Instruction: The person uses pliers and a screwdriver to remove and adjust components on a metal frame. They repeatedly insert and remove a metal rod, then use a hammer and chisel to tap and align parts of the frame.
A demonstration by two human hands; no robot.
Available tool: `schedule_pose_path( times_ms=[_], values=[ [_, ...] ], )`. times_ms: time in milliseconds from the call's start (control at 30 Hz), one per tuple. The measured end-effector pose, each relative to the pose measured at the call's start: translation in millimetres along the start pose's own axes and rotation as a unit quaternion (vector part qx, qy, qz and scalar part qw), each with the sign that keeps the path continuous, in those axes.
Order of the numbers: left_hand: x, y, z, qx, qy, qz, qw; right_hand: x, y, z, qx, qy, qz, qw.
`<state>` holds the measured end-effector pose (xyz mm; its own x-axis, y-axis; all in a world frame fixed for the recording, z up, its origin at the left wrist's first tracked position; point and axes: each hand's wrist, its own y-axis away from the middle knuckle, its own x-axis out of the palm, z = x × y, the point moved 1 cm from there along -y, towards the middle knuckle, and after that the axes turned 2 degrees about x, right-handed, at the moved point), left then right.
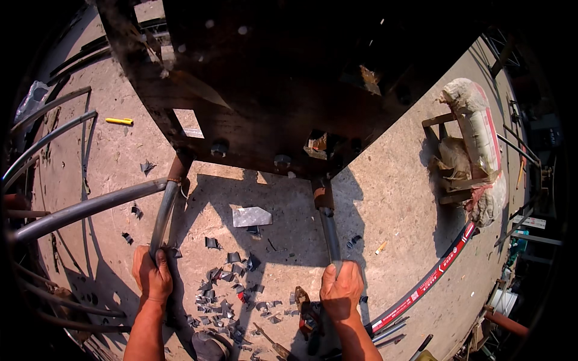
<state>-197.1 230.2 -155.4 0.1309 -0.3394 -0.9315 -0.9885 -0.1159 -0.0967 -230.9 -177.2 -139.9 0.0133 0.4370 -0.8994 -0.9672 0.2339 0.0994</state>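
My left hand [152, 275] is closed around a grey steel tube [162, 216]. Its upper end meets a rusty sleeve [178, 167] below the left corner of a big dark steel plate [259, 114]. On the right, my right hand [341, 290] grips a second steel tube [330, 236], thumb along the top. That tube runs up to another rusty sleeve [323, 195] under the plate. Whether the two tubes join nearer to me cannot be seen. Pliers [304, 310] lie on the ground just left of my right hand.
Dark scraps [223, 295] litter the concrete between my arms, near a light metal piece [251, 216]. Several curved tubes [90, 207] reach in from the left, below a yellow pen [119, 121]. At right stand a padded stool [472, 150] and a red-and-black printed strip [424, 283].
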Motion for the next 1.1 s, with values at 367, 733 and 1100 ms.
schedule_pose_path(
  times_ms=[367, 733, 1100],
  values=[
    [0.3, 0.4, 1.2, 0.008, 0.001, -0.002, 1.0, 0.8, 1.5, -1.4, 0.001, 0.003, 0.001, 1.0],
    [2.9, 1.8, 4.9, 0.002, -0.011, -0.001, 1.0, 0.8, 0.8, -0.5, -0.001, 0.004, -0.004, 1.0],
    [1.8, 1.4, 1.8, 0.0, 0.004, 0.0, 1.0, 1.5, 0.8, -1.4, 0.0, 0.003, -0.004, 1.0]
  ],
)
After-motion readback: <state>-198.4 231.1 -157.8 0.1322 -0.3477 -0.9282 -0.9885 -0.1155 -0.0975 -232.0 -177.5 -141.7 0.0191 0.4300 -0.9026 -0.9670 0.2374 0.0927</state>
